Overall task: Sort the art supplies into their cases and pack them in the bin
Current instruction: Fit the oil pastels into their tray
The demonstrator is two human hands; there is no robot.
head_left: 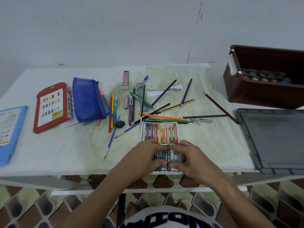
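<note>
Both hands are low over a white tray of crayons [160,134] at the front edge of the table [65,153]. The left hand [144,159] and the right hand [189,160] have their fingers curled on the dark crayons [164,155] in the near row, pinching them. The far row shows purple, red, yellow, orange and green sticks lying side by side. Behind the tray lies a messy pile of pencils [164,112] and brushes. A blue pouch [88,100] and a red pastel box [52,106] sit to the left. A brown bin [263,96] with paint pots inside stands at the far right, its grey lid [273,139] lying just in front.
</note>
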